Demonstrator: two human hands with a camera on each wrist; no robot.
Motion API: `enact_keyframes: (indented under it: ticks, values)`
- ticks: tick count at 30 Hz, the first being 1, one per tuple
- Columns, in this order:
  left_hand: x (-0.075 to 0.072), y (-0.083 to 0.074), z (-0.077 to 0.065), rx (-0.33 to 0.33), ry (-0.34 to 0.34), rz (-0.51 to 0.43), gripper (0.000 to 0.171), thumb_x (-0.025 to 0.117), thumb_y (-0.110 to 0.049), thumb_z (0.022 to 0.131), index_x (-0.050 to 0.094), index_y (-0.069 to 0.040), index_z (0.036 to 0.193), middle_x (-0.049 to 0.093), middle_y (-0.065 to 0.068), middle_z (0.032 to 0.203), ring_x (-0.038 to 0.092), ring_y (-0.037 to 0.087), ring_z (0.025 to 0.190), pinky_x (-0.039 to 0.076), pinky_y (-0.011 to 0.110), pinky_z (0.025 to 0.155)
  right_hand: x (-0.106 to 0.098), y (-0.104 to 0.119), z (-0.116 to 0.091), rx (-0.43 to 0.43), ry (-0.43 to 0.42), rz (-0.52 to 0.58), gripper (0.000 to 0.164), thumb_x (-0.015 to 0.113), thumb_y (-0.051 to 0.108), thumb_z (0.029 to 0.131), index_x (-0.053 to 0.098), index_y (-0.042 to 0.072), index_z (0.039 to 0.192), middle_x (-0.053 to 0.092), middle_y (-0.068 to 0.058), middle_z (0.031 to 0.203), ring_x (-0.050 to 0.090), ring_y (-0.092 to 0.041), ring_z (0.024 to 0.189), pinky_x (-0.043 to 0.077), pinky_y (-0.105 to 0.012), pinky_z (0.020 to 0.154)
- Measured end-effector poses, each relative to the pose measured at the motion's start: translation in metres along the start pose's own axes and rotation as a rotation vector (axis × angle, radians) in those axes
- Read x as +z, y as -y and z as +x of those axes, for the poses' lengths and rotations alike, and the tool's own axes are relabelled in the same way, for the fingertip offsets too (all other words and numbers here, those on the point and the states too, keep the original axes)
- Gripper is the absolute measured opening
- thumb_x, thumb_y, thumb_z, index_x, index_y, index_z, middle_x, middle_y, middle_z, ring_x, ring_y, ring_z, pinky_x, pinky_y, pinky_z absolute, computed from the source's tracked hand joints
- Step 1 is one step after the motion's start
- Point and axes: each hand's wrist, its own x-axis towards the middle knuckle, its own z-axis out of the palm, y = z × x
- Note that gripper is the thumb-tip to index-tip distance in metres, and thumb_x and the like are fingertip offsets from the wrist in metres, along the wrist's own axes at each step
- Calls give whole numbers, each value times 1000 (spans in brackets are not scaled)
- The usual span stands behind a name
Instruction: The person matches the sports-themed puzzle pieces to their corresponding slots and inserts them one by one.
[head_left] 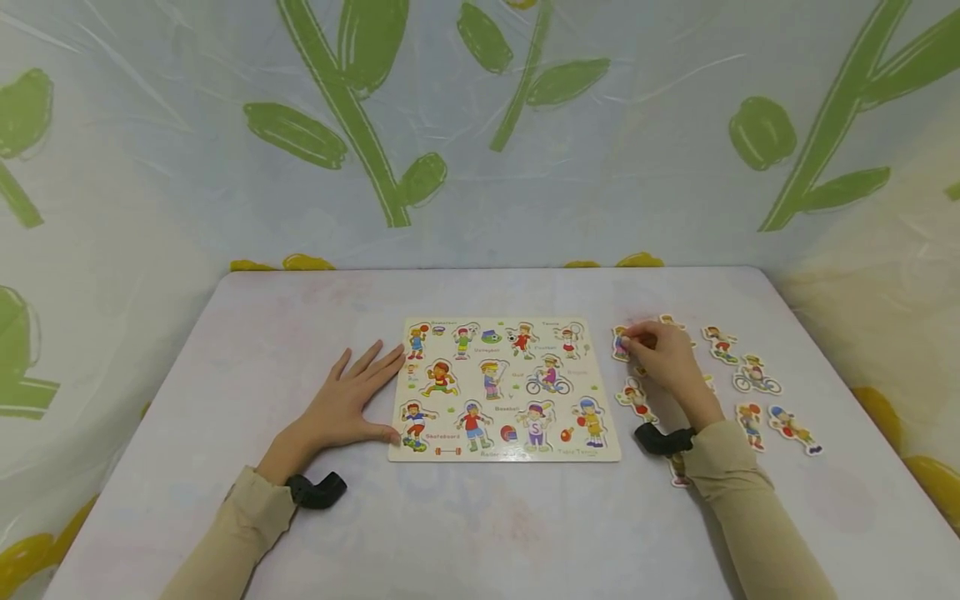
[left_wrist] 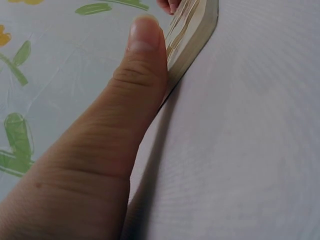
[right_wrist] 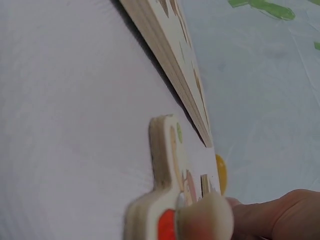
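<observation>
A wooden puzzle board (head_left: pixel 502 421) with printed sports figures lies flat on the table. My left hand (head_left: pixel 348 400) is spread at its left side, fingertips at the edge and thumb at the lower left corner; in the left wrist view the thumb (left_wrist: pixel 142 65) lies along the board's edge (left_wrist: pixel 192 55). To the right of the board, my right hand (head_left: pixel 667 358) pinches a small figure-shaped puzzle piece (head_left: pixel 619 343) in purple and blue. Closer to the right wrist camera is another piece (right_wrist: pixel 162 150) with a blurred round knob (right_wrist: pixel 207 220), next to the right hand (right_wrist: pixel 280 215).
Several loose puzzle pieces lie around my right hand, among them a tennis figure (head_left: pixel 636 400), a cyclist (head_left: pixel 756 377) and a blue-capped figure (head_left: pixel 795 429). One piece (head_left: pixel 678 471) is partly hidden under the right wrist. Leaf-patterned sheeting (head_left: pixel 600 183) hangs behind the table (head_left: pixel 450 533).
</observation>
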Motion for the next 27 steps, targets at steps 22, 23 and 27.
enact_keyframes:
  ticks: [22,23,27]
  values:
    - [-5,-3,0,-6,-6,-11,120,64,-84,67,28,-14,158,23,0,164,13,33,151,3,64,116,-9,20,-4,-130,-80,-2,22,64,12,97,67,-7,109,67,-21,96,61,-32,86,46,-32,70]
    - [-5,-3,0,-3,-6,-9,120,63,-84,67,28,-13,158,24,1,164,13,34,151,3,65,115,-9,22,-4,-138,-85,-1,22,64,12,97,67,-7,108,67,-22,95,61,-32,85,46,-32,70]
    - [-5,-4,-1,0,-8,-21,120,66,-82,67,29,-12,158,24,1,164,14,34,150,3,65,116,-11,31,-4,-139,-99,2,22,65,12,97,67,-6,109,67,-20,95,61,-30,86,46,-30,71]
